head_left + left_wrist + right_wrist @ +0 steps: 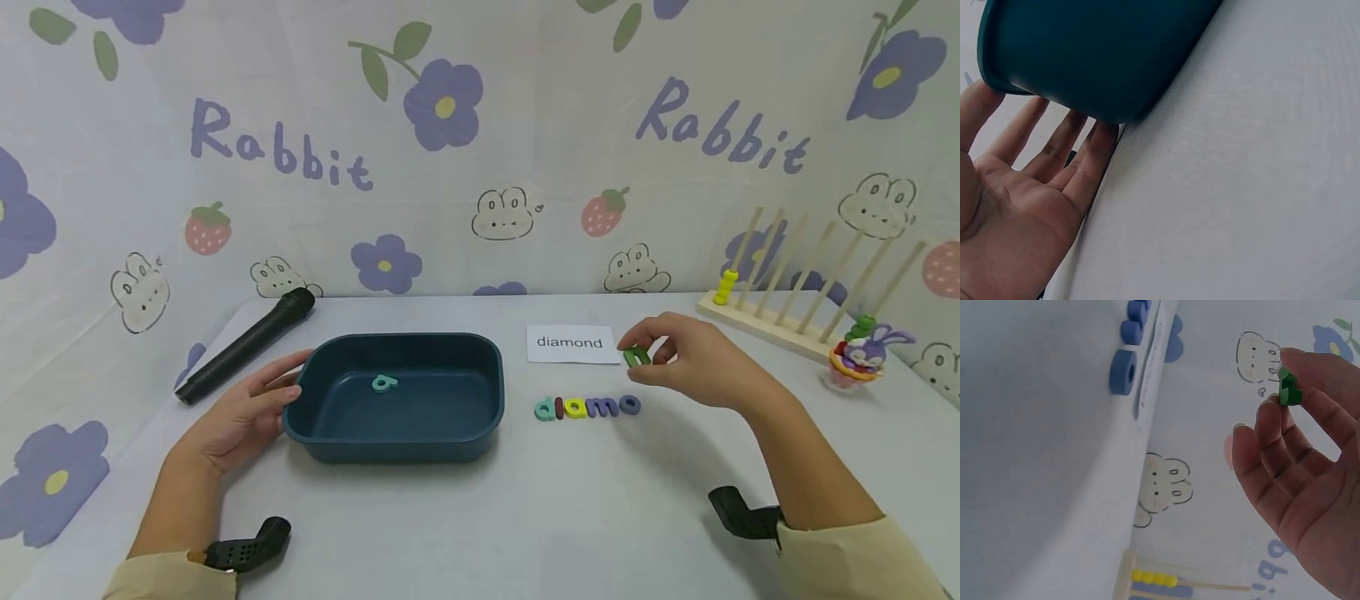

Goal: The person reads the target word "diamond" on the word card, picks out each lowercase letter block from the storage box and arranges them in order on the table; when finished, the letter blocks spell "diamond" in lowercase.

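My left hand (251, 408) rests against the left end of a dark teal plastic bin (397, 452), fingertips at its rim and outer wall; the left wrist view shows these fingers (1054, 147) fairly straight. Inside the bin lies one light teal letter (384, 383). Between thumb and fingertips, my right hand (693, 358) pinches a green letter n (637, 357), raised above the table in the right wrist view. Below a white card (573, 344) printed "diamond", a row of coloured letters (575, 407) reads d, i, a, m, o.
A black microphone-like stick (247, 346) lies left of the bin. At the back right stands a wooden peg rack (772, 321) with yellow and green beads. Near its right end sits a small purple rabbit figure (866, 358). A printed cloth backdrop (525, 108) hangs behind the table.
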`<action>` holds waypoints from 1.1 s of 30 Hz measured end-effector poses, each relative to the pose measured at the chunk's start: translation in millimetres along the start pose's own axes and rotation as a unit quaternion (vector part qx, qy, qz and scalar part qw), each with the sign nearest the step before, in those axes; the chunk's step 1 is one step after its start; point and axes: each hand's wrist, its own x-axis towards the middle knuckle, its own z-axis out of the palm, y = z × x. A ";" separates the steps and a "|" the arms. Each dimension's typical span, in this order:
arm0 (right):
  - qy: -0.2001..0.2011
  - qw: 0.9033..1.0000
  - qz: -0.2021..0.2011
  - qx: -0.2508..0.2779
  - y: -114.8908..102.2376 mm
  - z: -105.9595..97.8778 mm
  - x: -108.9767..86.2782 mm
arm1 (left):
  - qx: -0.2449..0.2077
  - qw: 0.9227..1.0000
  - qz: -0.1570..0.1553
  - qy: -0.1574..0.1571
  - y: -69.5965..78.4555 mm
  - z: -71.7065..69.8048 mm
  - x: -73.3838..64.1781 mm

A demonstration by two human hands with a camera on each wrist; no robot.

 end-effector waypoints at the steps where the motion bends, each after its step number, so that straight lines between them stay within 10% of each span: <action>1: -0.002 1.000 0.003 0.001 2.4 0.8 -0.7 | 0.001 1.000 0.000 0.000 -0.1 -0.3 -0.3; 33: -0.088 0.995 0.038 -0.021 51.9 16.2 0.7 | 0.009 1.000 -0.001 0.004 1.2 -1.2 -0.8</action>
